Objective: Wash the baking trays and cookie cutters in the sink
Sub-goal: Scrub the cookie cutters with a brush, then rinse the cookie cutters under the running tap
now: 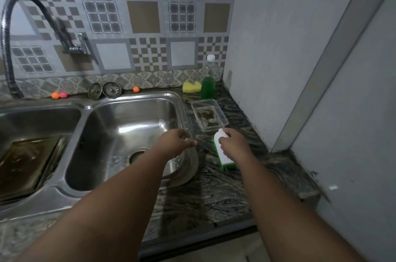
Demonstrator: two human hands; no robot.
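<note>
We record the dark rectangular metal baking tray (27, 161) lying in the left basin of the stainless steel double sink (84, 109). The right hand (234, 144) grasps a white-backed scrub brush with green bristles (224, 155), bristles down on the mottled stone countertop (214, 193) just right of the sink. The left hand (177, 141) is at the right basin's rim, fingers curled (whether they pinch anything, we cannot tell). A clear rectangular container (209, 115) sits beyond the brush.

The baking tray (27, 161) is cut off by the frame's left edge. The scrub brush (222, 154) is partly covered by the right hand (234, 144). The clear container's (220, 111) contents cannot be made out.
</note>
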